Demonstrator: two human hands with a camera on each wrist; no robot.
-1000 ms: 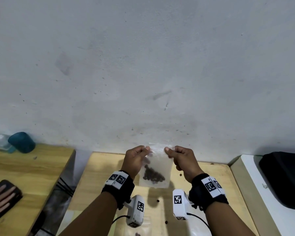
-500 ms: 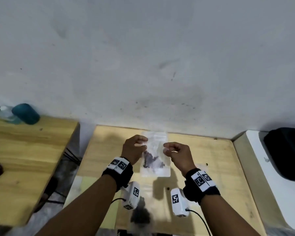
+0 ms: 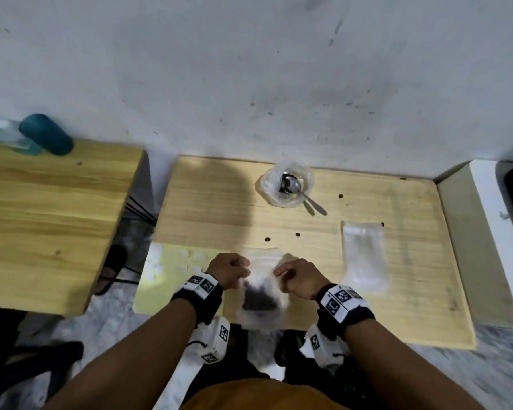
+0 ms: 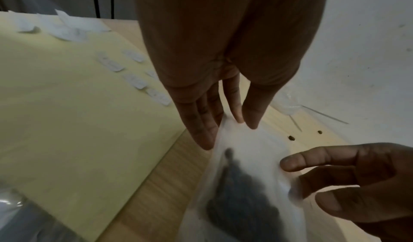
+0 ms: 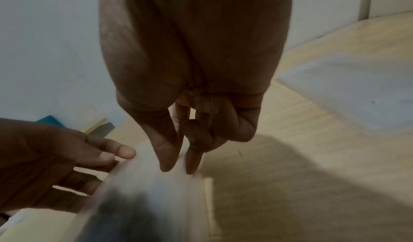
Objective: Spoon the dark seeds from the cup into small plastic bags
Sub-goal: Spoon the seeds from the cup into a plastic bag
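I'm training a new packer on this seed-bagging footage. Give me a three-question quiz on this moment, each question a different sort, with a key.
1. True or false: the spoon rests in the cup.
2. Which hands pinch the seed bag? A) only the left hand B) only the right hand C) both
3. Fill in: the stack of empty bags lies on the table to the person's ____ of the held bag.

Key: 1 true; 2 C; 3 right.

A plain room: small wooden table [image 3: 208,208] against a scuffed white wall [image 3: 249,69].
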